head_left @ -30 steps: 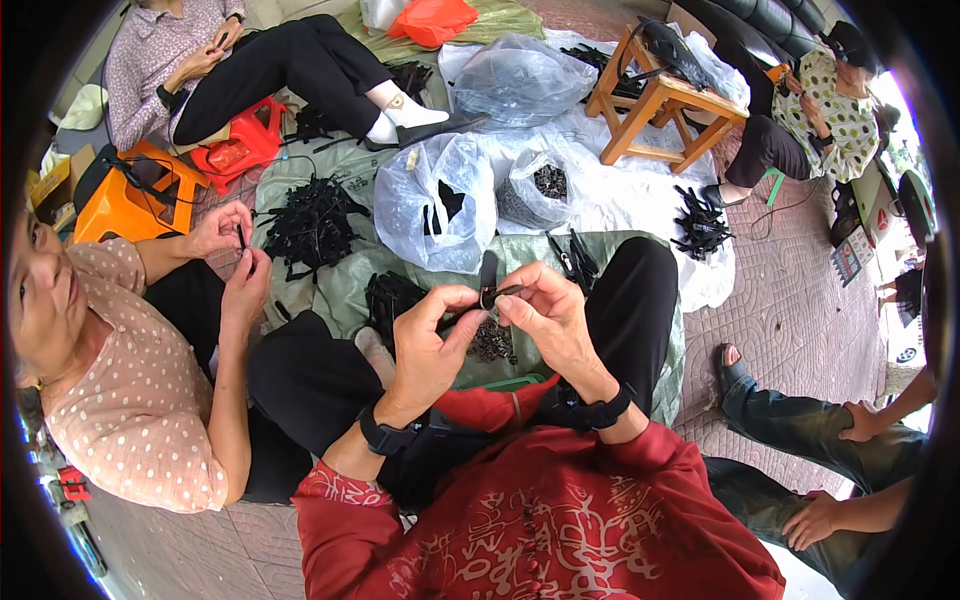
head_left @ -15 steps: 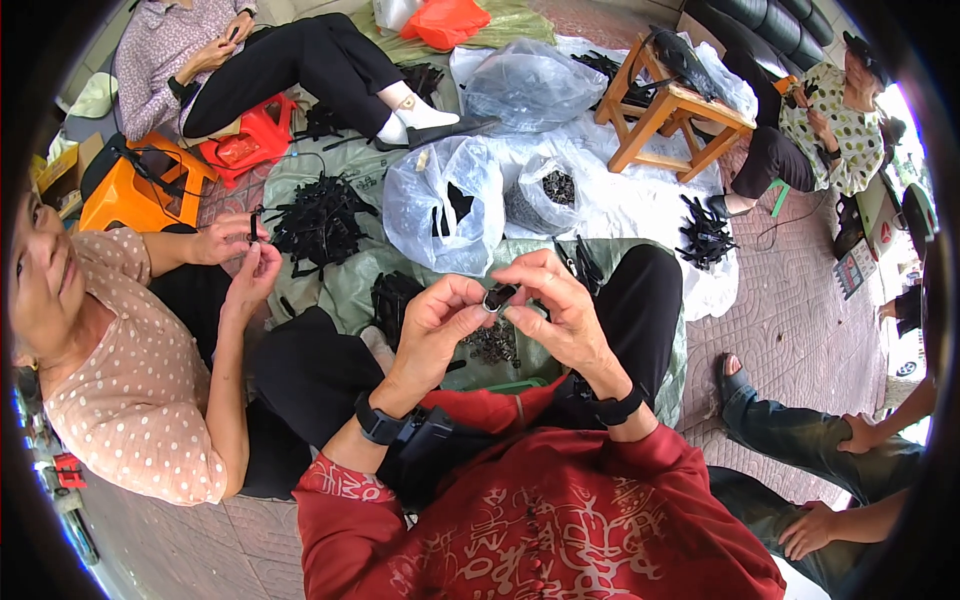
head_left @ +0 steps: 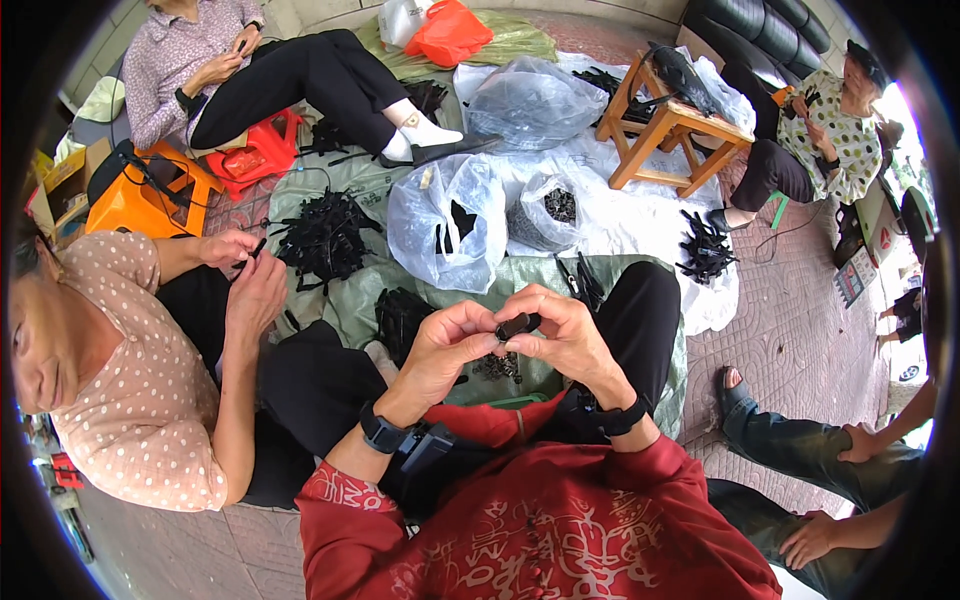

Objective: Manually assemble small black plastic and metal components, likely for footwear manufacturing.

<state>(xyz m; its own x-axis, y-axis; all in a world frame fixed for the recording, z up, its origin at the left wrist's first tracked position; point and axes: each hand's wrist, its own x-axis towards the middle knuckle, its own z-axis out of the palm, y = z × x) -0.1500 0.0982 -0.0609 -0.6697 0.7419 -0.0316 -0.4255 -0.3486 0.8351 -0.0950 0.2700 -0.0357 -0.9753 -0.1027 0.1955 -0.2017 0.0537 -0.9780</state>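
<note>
Since a second ago the two hands have drawn closer together and the long black strip that stood up between them is no longer seen; only a small black plastic part (head_left: 517, 325) shows now. The left hand (head_left: 452, 345) and right hand (head_left: 563, 335) meet fingertip to fingertip in front of the person's chest, both pinching that small part, which sits between the thumbs and forefingers, level and lying crosswise. Each wrist wears a black band, and red sleeves come up from the lower edge.

Just below the part, on the person's lap, lies a small heap of black pieces (head_left: 497, 367). Beyond the part, a green woven sheet (head_left: 520, 275) covers the ground, and a clear plastic bag (head_left: 447, 220) with a few black pieces stands on it, with a smaller bag (head_left: 548, 208) just beside it. Left of the part, a seated co-worker in a dotted blouse holds a thin black piece in raised hands (head_left: 245, 265), near a pile of black strips (head_left: 325, 237). Farther beyond the part stands a wooden stool (head_left: 672, 130), and a large grey-filled bag (head_left: 530, 100) lies near it. At the far edge another person sits by a red plastic stool (head_left: 255, 160).
</note>
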